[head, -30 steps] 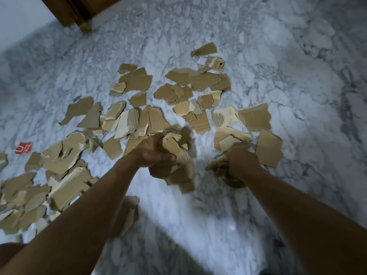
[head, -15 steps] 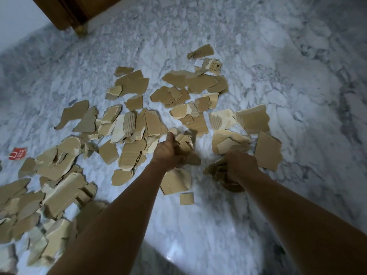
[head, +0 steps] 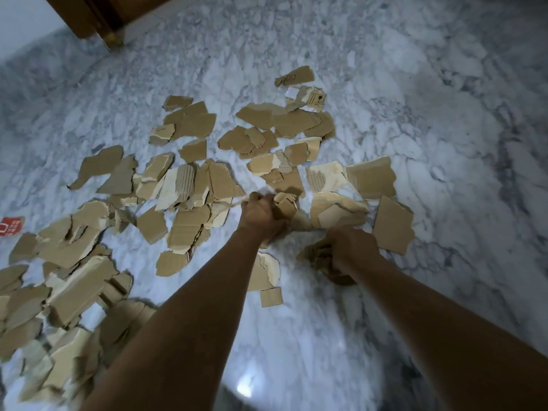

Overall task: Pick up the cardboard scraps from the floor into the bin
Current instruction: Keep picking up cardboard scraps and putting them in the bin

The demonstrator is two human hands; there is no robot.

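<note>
Several torn brown cardboard scraps (head: 189, 185) lie spread over the marble floor (head: 415, 143), from the far middle down to the near left. My left hand (head: 261, 215) grips a bunch of scraps (head: 284, 203) in the middle of the spread. My right hand (head: 350, 247) holds a crumpled wad of scraps (head: 314, 256) just above the floor, beside a large flat scrap (head: 391, 229). Two scraps (head: 268, 277) lie under my left forearm. No bin is in view.
A wooden door or furniture corner with a brass foot (head: 109, 40) stands at the far left. A small red card (head: 10, 229) lies at the left edge. A thick pile of scraps (head: 59, 307) covers the near left floor.
My left hand has moved forward and to the right, dropping part of its earlier bundle behind it and closing on scraps farther out. My right hand has stayed almost still with its wad.
</note>
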